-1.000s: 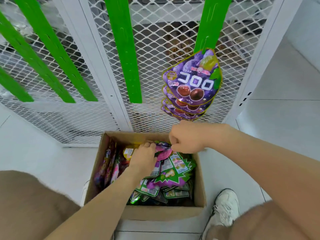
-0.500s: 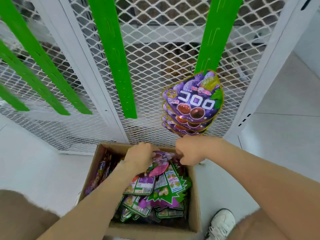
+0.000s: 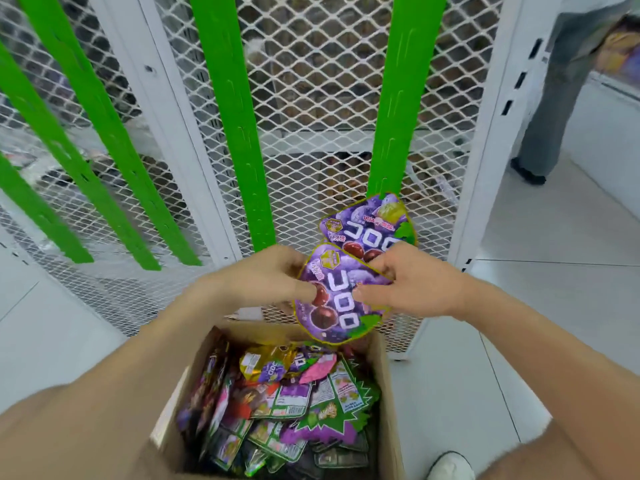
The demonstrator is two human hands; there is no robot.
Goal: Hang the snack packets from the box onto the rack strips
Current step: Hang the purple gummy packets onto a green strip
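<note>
A purple grape snack packet (image 3: 337, 299) is held up in front of the rack, above the box. My left hand (image 3: 266, 275) pinches its left edge and my right hand (image 3: 408, 285) pinches its right edge. Behind it another purple packet (image 3: 370, 225) hangs at the bottom of the right green strip (image 3: 398, 98). The cardboard box (image 3: 384, 375) below holds several mixed snack packets (image 3: 294, 407). A middle green strip (image 3: 232, 116) hangs bare on the white mesh panel.
More green strips (image 3: 90, 126) slant across the left mesh panel. White rack posts (image 3: 491, 133) frame the mesh. A person's legs (image 3: 550, 109) stand at the upper right on the white floor. My white shoe (image 3: 450, 467) is beside the box.
Both hands have come up out of the box with a purple packet between them. The view has tilted up toward the rack.
</note>
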